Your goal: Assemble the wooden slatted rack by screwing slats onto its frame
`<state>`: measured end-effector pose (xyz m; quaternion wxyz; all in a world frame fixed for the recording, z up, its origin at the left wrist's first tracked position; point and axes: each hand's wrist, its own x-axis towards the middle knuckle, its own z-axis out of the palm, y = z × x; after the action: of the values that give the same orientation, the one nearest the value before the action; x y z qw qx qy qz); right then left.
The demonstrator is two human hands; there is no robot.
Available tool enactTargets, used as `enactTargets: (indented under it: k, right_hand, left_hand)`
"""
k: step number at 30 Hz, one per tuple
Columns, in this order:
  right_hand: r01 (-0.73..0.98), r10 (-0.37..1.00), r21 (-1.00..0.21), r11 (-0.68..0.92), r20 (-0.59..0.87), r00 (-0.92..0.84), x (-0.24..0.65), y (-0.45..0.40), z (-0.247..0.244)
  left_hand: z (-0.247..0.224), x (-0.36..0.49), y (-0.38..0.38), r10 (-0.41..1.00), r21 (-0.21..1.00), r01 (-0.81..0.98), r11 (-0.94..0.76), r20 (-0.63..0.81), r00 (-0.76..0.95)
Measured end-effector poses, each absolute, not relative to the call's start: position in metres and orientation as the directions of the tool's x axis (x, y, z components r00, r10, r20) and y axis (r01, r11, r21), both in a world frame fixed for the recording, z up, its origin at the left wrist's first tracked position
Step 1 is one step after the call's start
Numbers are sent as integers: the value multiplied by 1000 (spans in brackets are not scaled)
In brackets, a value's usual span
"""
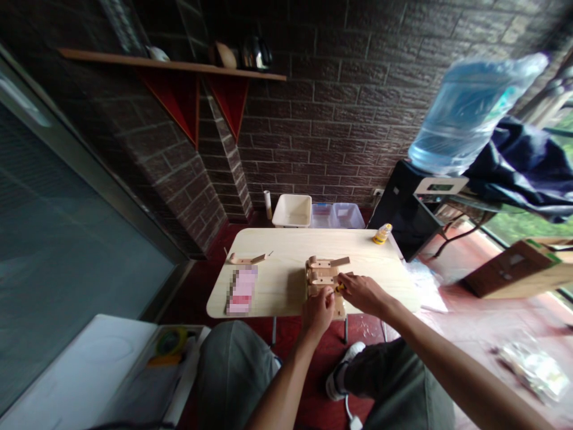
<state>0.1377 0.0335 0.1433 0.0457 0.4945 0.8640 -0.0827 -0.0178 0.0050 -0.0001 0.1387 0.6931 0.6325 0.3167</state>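
My right hand [358,288] is closed around a yellow-and-black screwdriver [340,288], its tip pointing left toward my other hand. The fingers of my left hand [321,304] are pinched together at the front of a wooden block assembly [340,309]; what they hold is hidden. Across that assembly lie two light wooden pieces with dark holes, a rear one [323,263] and a middle one [324,279], each with a slanted flat arm at its right. A similar wooden piece [245,260] lies at the table's left, a thin metal rod by its end.
The pale table [277,286] has rounded corners. On it stand a yellow glue bottle [382,234] at back right and a blurred-out pink item [242,291] at left. Behind are a cream bin [292,210] and clear bins [347,216]. A water dispenser [405,209] stands right.
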Motion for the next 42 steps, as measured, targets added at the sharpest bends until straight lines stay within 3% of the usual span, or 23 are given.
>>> enactTargets:
  k: [26, 33, 42]
  right_hand:
    - [860, 848, -84, 503, -146, -510, 140, 33, 143]
    - [852, 837, -101, 513, -162, -523, 142, 34, 144]
    - [847, 833, -81, 525, -151, -531, 139, 34, 150]
  left_hand:
    - [-2, -17, 3, 946, 560, 809, -179, 324, -15]
    - [5, -18, 3, 973, 555, 818, -148, 231, 19]
    - [7, -15, 0, 972, 525, 844, -112, 236, -18]
